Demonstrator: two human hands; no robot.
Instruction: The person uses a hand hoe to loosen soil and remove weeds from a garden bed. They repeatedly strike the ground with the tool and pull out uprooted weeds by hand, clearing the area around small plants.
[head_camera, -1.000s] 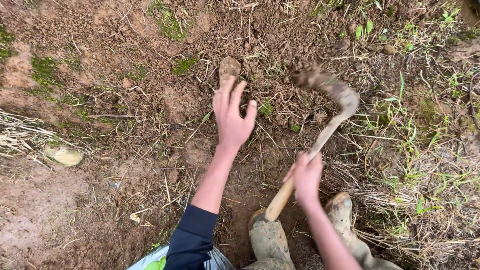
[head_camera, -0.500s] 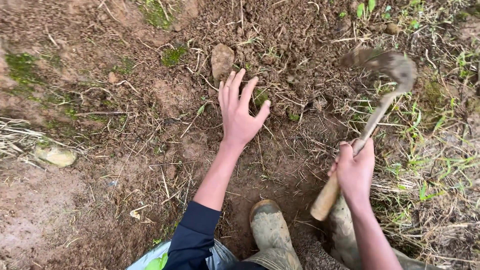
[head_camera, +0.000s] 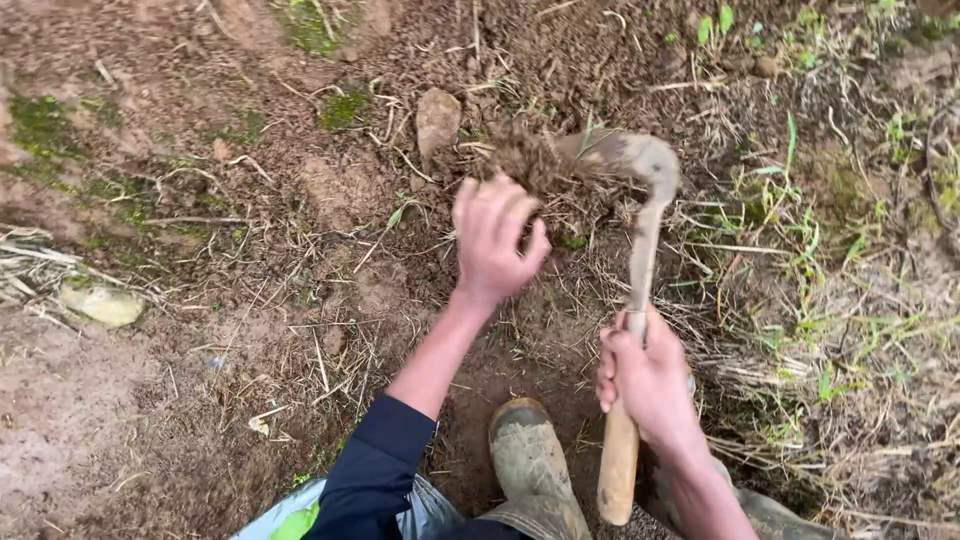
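The right hand (head_camera: 650, 385) is wrapped tight round the wooden handle of a curved hand hoe (head_camera: 640, 260), its muddy blade sunk in a clump of roots and soil (head_camera: 535, 160). The left hand (head_camera: 495, 240), fingers curled half-closed, touches that clump on the bare ground above a muddy boot (head_camera: 530, 465).

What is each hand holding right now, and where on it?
The right hand grips the hoe at the upper part of its wooden handle. The left hand closes on a clump of roots and soil by the blade.

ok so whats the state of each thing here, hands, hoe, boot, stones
left hand: fingers curled at a clump of roots and soil
right hand: closed on the hoe handle
hoe: muddy blade down in the clump
boot: mud-caked
flat stone: lying loose on soil
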